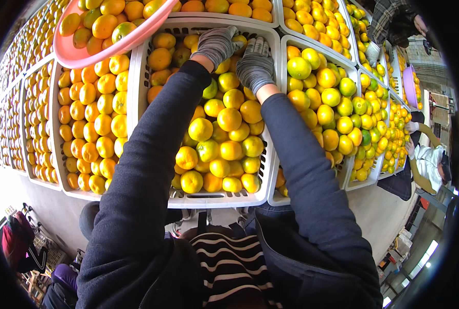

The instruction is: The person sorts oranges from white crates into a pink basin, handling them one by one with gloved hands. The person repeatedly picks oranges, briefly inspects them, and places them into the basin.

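Note:
In front of me is a white slatted plastic crate (pixel 218 201) holding loose orange and yellow-green mandarins (pixel 229 119). Both of my hands wear grey striped knit gloves and reach into its far end. My left hand (pixel 217 45) lies over fruit near the far wall, fingers curled and thumb pointing right; whatever is beneath its palm is hidden. Just to the right, my right hand (pixel 255 63) rests palm down on the fruit, its fingers stretched forward. A pink plastic basin (pixel 137 48) heaped with mandarins sits across the crates at the upper left.
On the left, a crate (pixel 92 127) contains mandarins in neat rows, with more such crates beyond. The crate (pixel 322 100) on the right holds loosely piled fruit. A purple basin (pixel 409 85) stands farther right, near a person in white (pixel 428 162). Another person's plaid sleeve (pixel 387 19) shows at upper right.

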### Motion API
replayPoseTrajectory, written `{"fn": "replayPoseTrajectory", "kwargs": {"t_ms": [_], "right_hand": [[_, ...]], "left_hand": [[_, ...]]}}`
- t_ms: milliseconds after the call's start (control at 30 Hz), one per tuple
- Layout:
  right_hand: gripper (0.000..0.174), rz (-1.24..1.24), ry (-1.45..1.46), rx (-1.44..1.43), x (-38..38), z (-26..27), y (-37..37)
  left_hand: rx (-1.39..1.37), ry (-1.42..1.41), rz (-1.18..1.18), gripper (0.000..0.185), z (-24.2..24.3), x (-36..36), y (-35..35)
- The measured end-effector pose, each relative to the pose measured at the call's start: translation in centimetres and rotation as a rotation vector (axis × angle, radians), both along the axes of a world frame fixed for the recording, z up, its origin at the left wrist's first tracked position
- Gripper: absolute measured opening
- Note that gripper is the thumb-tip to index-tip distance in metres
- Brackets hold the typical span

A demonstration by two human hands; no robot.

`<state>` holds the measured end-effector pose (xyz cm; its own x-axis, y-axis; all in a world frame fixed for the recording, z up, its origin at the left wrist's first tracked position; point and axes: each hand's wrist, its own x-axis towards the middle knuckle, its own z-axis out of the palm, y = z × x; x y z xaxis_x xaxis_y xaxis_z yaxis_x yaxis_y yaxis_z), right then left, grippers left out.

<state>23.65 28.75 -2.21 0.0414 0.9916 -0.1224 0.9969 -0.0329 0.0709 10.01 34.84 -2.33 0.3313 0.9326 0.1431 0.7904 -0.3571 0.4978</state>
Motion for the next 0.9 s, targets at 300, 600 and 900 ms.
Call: {"fn": "replayPoseTrajectory", "kwargs": {"t_ms": [300,600,900], "right_hand": [[0.085,0.068,0.047,0.16,1.6,-0.7,-0.9],[0.091,0.081,-0.015,0.215,2.6,-0.6,-1.6],[0.093,0.16,-0.046,-0.093,1.2,4.5,-1.1]], "left_hand": [[-0.16,0.0,0.019,0.054,1.9,1.2,-0.2],[-0.074,0.258,0.174,0.038,1.8,5.9,-0.4],[-0.101,-0.119,-0.152,0.04,-3.2,-5.5,4.1]]}}
